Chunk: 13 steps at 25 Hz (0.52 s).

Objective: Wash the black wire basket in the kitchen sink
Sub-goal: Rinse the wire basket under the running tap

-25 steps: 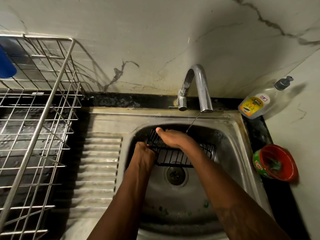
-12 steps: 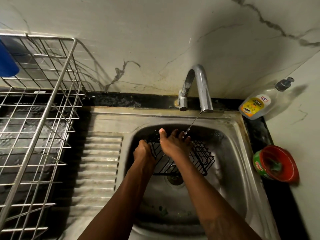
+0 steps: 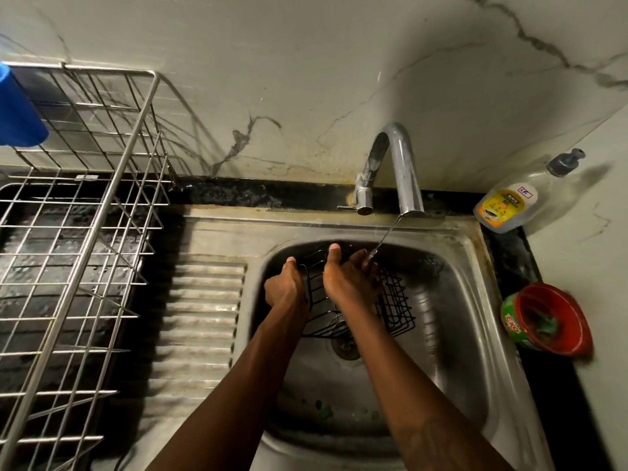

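Observation:
The black wire basket (image 3: 396,309) is tilted on its side in the steel sink (image 3: 452,334), above the drain (image 3: 346,346). My left hand (image 3: 285,287) grips the basket's left rim. My right hand (image 3: 350,280) lies over the basket's top with its fingers on the wires, under a thin stream of water from the tap (image 3: 397,164). Both hands hide much of the basket's upper part.
A steel dish rack (image 3: 81,232) with a blue cup (image 3: 17,110) stands at the left, beside the ribbed drainboard (image 3: 200,321). A dish soap bottle (image 3: 509,202) leans in the right corner. A red and green scrub tub (image 3: 547,321) sits on the black counter.
The basket has turned from lying nearly flat to tilted up on its side. My right hand has moved back and right, under the water stream. My left hand kept its hold.

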Available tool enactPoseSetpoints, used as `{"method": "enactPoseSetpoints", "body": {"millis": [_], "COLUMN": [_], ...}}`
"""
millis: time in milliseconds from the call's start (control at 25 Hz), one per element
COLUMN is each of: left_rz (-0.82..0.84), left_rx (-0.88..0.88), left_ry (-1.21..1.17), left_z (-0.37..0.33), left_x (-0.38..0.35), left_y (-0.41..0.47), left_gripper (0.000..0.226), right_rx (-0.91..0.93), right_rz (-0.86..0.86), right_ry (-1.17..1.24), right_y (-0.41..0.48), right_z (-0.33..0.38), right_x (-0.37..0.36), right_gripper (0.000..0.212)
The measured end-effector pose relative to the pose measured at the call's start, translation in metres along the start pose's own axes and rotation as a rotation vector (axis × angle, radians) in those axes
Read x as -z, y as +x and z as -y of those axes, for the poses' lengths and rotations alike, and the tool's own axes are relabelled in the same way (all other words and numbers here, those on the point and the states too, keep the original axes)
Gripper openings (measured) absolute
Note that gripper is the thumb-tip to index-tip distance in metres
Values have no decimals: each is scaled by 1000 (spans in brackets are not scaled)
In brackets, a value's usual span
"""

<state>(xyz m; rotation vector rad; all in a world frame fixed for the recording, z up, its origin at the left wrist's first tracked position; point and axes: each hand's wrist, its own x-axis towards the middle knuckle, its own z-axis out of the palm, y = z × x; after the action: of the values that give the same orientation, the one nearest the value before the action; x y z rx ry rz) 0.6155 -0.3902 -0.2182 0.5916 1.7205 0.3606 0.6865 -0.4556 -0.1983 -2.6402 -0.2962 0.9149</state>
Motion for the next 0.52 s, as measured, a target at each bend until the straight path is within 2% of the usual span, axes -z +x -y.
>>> {"method": "enactPoseSetpoints", "body": {"millis": [80, 200, 280, 360, 520], "left_rz": [38, 41, 21, 12, 5], "left_rx": [9, -15, -61, -78, -82], "left_ry": [-24, -44, 2, 18, 47], "left_z": [4, 12, 12, 9, 8], "left_x": [2, 4, 2, 0, 0], "left_y": [0, -6, -10, -12, -17], "left_gripper": [59, 56, 66, 68, 66], "right_rx": [33, -257, -370, -298, 37], "right_rz": [-23, -17, -46, -54, -19], "right_ry": [14, 78, 166, 137, 85], "right_y": [3, 54, 70, 49, -3], "right_z": [-11, -47, -54, -31, 13], "right_x": [1, 15, 19, 17, -4], "right_gripper": [87, 95, 96, 89, 83]}}
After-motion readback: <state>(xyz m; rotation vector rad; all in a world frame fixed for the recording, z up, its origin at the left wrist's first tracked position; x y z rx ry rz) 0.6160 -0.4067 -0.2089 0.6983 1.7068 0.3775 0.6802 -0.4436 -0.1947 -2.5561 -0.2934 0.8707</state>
